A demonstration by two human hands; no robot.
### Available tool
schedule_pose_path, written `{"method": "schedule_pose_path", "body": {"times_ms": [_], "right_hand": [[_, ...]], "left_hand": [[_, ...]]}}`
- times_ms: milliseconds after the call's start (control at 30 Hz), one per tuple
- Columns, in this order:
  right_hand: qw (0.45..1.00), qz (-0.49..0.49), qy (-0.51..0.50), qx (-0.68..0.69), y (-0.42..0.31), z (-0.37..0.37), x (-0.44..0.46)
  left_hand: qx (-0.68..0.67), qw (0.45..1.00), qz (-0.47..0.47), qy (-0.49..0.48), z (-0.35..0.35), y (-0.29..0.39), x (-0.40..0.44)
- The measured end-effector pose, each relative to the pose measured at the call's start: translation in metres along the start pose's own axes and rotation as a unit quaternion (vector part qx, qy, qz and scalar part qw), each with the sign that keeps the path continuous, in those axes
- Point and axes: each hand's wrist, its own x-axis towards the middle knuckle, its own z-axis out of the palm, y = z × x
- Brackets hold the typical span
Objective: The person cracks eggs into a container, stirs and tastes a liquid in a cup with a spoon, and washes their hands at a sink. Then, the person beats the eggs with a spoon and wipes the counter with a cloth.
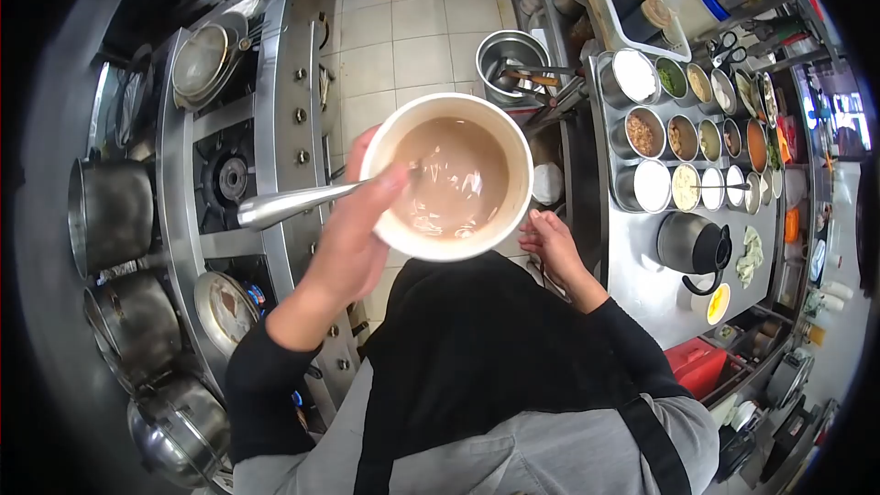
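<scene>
My left hand (344, 225) is wrapped round a white cup (449, 249), its thumb over the rim. Milky brown liquid (454, 183) fills much of the cup. A metal spoon (293, 204) lies across the rim under that thumb, its thick handle pointing left; its other end is in the cup, mostly out of sight. Just below and right of the cup is my right hand (557, 252), fingers loosely bent and apart, with nothing seen in it. Whether its fingertips touch the cup I cannot tell.
Left stands a gas stove (232, 179) with a lidded pan (226, 312). Ahead, a steel pot (513, 53) holds utensils. On the right counter are several ingredient tins (642, 133), a steel jug (687, 243), a cloth (750, 255) and a small cup with yellow contents (717, 304).
</scene>
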Motion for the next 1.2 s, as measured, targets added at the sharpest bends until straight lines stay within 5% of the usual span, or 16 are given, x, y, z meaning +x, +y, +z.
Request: {"method": "schedule_pose_path", "body": {"times_ms": [133,233,333,367,433,600,767,1200], "right_hand": [[0.997,-0.019,0.074,-0.031,0.069,-0.053,0.032],[0.996,-0.015,0.087,-0.003,0.106,-0.074,0.048],[0.978,-0.066,0.157,-0.121,0.140,-0.089,0.064],[0.973,-0.012,0.171,-0.153,0.113,-0.077,0.046],[0.954,-0.103,0.172,-0.222,0.126,-0.086,0.054],[0.966,-0.053,0.197,-0.158,0.098,-0.074,0.043],[0.966,-0.057,0.206,-0.144,0.087,-0.079,0.049],[0.938,-0.127,0.239,-0.216,0.091,-0.085,0.056]], "left_hand": [[0.102,0.993,0.040,0.050,0.023,0.051,-0.041],[0.001,0.984,-0.050,-0.170,0.016,0.114,-0.057],[0.034,0.993,-0.043,-0.105,0.079,0.135,-0.048],[0.041,0.995,-0.045,-0.084,0.097,0.137,-0.045],[0.050,0.992,0.011,-0.112,0.106,0.135,-0.039],[0.076,0.925,0.274,-0.251,0.102,0.095,-0.009],[0.157,0.962,0.200,-0.101,0.140,0.124,-0.034],[0.114,0.977,0.098,-0.150,0.150,0.130,-0.038]]}}
